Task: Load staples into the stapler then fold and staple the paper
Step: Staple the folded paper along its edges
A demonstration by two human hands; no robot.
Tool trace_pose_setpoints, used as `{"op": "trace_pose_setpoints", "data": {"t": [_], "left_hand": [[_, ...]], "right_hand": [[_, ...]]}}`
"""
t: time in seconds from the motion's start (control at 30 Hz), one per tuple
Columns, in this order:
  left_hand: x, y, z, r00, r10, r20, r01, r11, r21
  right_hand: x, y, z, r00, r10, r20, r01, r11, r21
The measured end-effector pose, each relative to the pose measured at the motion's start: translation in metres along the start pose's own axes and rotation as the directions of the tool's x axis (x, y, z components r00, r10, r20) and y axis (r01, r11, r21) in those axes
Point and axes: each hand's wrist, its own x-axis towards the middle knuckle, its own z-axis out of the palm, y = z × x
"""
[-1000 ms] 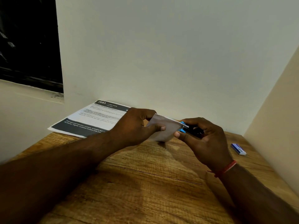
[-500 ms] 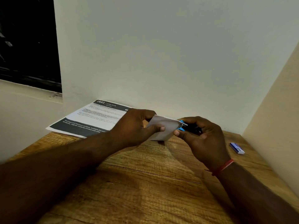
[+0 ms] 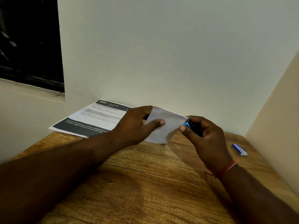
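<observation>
1. A wooden table [image 3: 145, 183] is seen beneath the folded paper [image 3: 163, 126].
2. The paper's left side is pinched by the left grip [image 3: 137, 123].
3. At its right corner the stapler [image 3: 188, 124] is clasped by the right grip [image 3: 205, 135].

Folded white paper [image 3: 163, 126], right corner at small blue-black stapler [image 3: 187, 124]

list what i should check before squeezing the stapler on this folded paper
1. Left hand pinches the folded paper firmly: ok.
2. Right hand grips the stapler: ok.
3. Paper's right corner sits inside the stapler's mouth: cannot tell, hidden.
4. Staples loaded: cannot tell.
5. Right thumb tip clear of the mouth: cannot tell, it is very close.
6. Blue staple box lies apart on the table: ok.
</observation>
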Motion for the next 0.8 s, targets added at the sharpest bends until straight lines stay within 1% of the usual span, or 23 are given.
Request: {"op": "trace_pose_setpoints", "data": {"t": [0.07,0.13,0.2,0.3,0.37,0.43,0.63,0.7,0.73,0.77,0.8], "left_hand": [[0.000,0.000,0.000,0.999,-0.037,-0.014,0.037,0.999,-0.033],[0.001,0.002,0.000,0.997,-0.068,-0.034,0.067,0.997,-0.037],[0.002,0.002,-0.001,0.993,-0.106,-0.051,0.103,0.993,-0.055],[0.003,0.003,-0.002,0.980,-0.186,-0.068,0.177,0.977,-0.118],[0.004,0.002,-0.003,0.966,-0.253,-0.046,0.240,0.951,-0.196],[0.004,0.001,-0.003,0.953,-0.302,-0.011,0.289,0.922,-0.256],[0.006,-0.002,0.001,0.939,-0.344,-0.009,0.335,0.919,-0.208],[0.005,-0.002,0.002,0.938,-0.347,0.001,0.339,0.915,-0.220],[0.004,-0.001,0.004,0.939,-0.345,0.005,0.337,0.913,-0.231],[0.003,0.000,0.005,0.941,-0.340,0.004,0.330,0.911,-0.247],[0.002,0.001,0.006,0.943,-0.332,-0.003,0.320,0.910,-0.266]], "right_hand": [[0.002,0.004,-0.003,0.998,0.056,-0.040,-0.056,0.998,0.015],[0.004,0.010,-0.007,0.993,0.109,-0.054,-0.110,0.994,-0.014],[0.008,0.018,-0.013,0.983,0.176,-0.053,-0.182,0.974,-0.137],[0.007,0.031,-0.018,0.964,0.266,-0.005,-0.241,0.865,-0.440],[0.005,0.035,-0.020,0.957,0.287,0.029,-0.226,0.808,-0.544],[0.005,0.035,-0.021,0.955,0.291,0.054,-0.204,0.778,-0.594],[0.006,0.039,-0.019,0.937,0.340,0.082,-0.222,0.759,-0.613],[0.005,0.034,-0.015,0.945,0.319,0.071,-0.204,0.745,-0.635],[0.005,0.030,-0.014,0.959,0.277,0.056,-0.185,0.764,-0.618],[0.005,0.025,-0.013,0.973,0.227,0.042,-0.166,0.815,-0.556],[0.004,0.019,-0.010,0.983,0.181,0.040,-0.146,0.889,-0.434]]}}
